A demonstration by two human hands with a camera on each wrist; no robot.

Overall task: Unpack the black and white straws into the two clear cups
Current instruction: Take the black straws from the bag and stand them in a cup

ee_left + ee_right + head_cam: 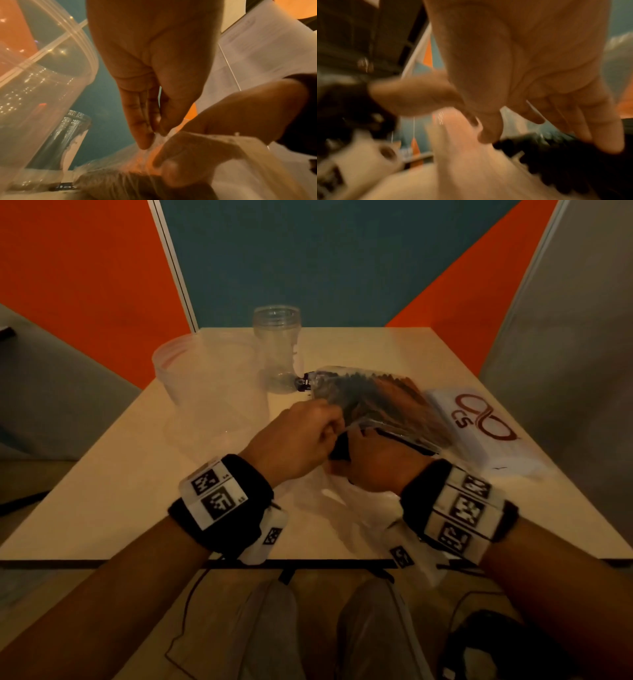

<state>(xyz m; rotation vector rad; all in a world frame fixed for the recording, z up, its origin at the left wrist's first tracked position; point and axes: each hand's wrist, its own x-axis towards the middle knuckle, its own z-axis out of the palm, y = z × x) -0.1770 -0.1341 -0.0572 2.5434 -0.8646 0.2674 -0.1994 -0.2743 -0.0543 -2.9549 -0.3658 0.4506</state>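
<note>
A clear plastic bag of black straws [380,402] lies mid-table, its near end lifted between both hands. My left hand [334,424] pinches the bag's film with thumb and fingertips [145,140]. My right hand [358,441] grips the same end from the right, its fingers seen through the plastic [197,155]. The black straws [130,184] show inside, and as a blurred dark mass [556,162] in the right wrist view. A wide clear cup [205,371] stands at the left; a narrower clear cup [277,344] stands behind it.
A flat white packet with a red logo [479,426] lies on the table's right side. Loose clear film [339,501] lies under my wrists near the front edge. Orange and teal partition panels [308,261] close off the back.
</note>
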